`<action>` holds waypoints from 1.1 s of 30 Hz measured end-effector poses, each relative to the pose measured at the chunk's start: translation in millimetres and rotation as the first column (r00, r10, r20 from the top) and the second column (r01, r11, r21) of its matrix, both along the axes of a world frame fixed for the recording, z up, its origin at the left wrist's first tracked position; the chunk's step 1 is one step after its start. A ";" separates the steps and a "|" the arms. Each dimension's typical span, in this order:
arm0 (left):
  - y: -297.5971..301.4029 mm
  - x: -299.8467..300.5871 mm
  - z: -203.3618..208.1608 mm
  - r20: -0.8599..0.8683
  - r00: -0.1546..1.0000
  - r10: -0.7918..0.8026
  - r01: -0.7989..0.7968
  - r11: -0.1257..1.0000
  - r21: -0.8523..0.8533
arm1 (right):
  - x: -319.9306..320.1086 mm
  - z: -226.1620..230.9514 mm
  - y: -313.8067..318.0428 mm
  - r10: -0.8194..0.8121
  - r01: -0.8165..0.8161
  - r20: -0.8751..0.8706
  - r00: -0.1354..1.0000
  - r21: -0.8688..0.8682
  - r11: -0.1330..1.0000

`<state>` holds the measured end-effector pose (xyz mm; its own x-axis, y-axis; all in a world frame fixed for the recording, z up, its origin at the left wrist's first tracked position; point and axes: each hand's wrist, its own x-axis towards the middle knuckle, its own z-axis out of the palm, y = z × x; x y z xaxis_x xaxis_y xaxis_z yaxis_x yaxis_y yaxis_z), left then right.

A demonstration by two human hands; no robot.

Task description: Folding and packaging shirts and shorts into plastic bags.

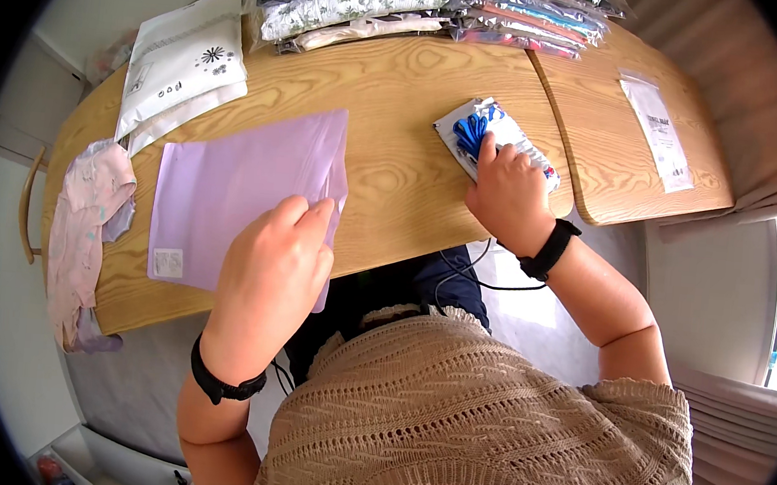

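A translucent lilac plastic bag [245, 188] lies flat on the table, with a small white label in its lower left corner. My left hand [276, 260] is closed on the bag's right edge, fingers pinched together where the film lifts slightly. Farther right, my right hand [511, 193] rests on a white packet [532, 152], its fingers extended over it. Under the index fingertip is a blue looped item [472, 132]; I cannot tell its exact kind. My right palm hides part of the packet.
Stacks of clothes in clear bags [353, 13] line the back. White printed bags [187, 63] lie at the far left, above a pink garment [87, 207] draped over the table edge. Another clear packet [661, 137] lies on the adjoining right tabletop [595, 103]. A black cable [505, 288] hangs below.
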<state>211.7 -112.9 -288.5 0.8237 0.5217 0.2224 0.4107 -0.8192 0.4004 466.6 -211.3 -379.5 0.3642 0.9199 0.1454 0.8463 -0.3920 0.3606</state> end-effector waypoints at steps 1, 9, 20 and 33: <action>0.2 0.7 -0.5 -0.001 1.000 0.000 0.000 1.000 0.005 | -1.0 1.0 0.2 -0.001 0.001 -0.003 1.000 -0.003 1.000; -0.5 1.7 -2.3 0.002 1.000 0.014 -0.014 1.000 0.017 | 12.1 4.7 10.8 -0.042 0.046 0.033 0.999 -0.138 0.989; 0.5 1.1 -2.2 0.023 1.000 0.020 -0.020 1.000 0.013 | 88.0 58.6 -12.8 0.109 0.391 -0.940 -0.323 -0.027 0.920; -0.1 10.3 -6.3 0.043 0.999 0.030 -0.032 0.999 0.036 | -23.1 49.5 4.6 0.129 0.139 0.071 -0.989 0.151 0.979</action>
<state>222.0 -113.0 -294.7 0.7968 0.5375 0.2760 0.4192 -0.8207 0.3882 443.5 -206.7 -330.0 -0.2396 0.9706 0.0215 -0.9096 -0.2167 -0.3544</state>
